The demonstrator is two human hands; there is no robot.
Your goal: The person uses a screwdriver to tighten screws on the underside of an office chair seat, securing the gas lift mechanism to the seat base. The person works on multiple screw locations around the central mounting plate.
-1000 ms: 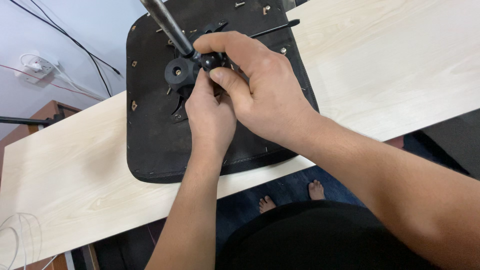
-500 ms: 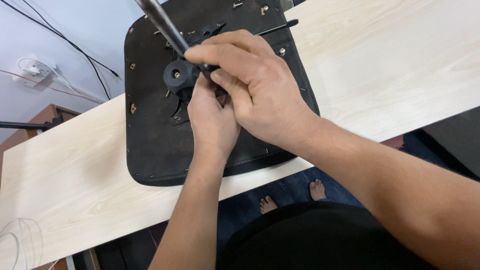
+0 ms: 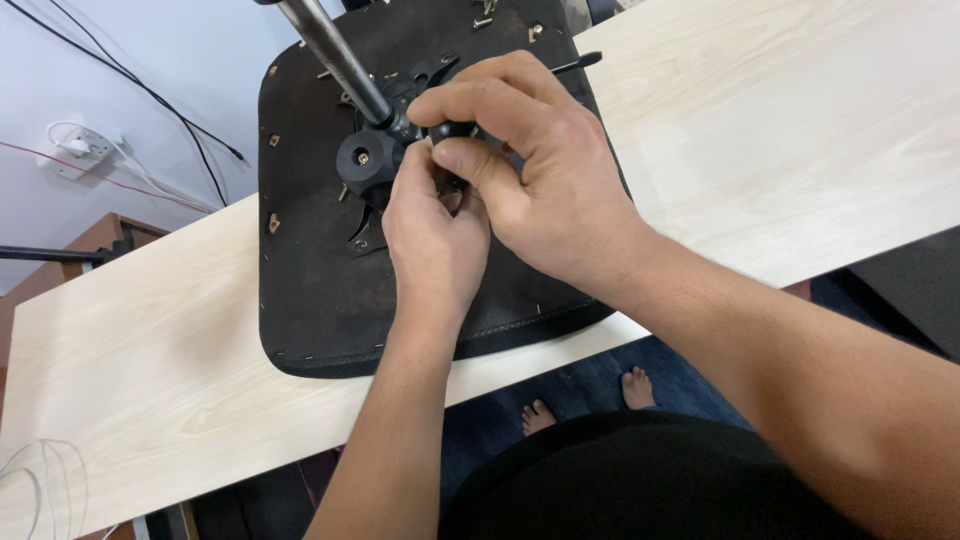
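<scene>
- A black plastic mechanism (image 3: 385,150) with a round knob sits at the middle of an upturned chair seat (image 3: 330,290), a rounded black slab with a matte fabric underside.
- The left hand (image 3: 435,240) pinches a small part at the mechanism, fingers curled shut.
- The right hand (image 3: 545,185) arches over it, fingertips closed on the same black piece.
- A smooth metal tube (image 3: 330,50) rises far-left from the mechanism.
- The seat lies on a pale wood-grain surface (image 3: 800,130).

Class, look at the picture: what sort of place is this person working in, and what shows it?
Probably a room at home or a small workshop: an upturned black chair seat lies on a pale wooden table, bare feet stand on the floor, and a wall socket trails loose cables.
</scene>
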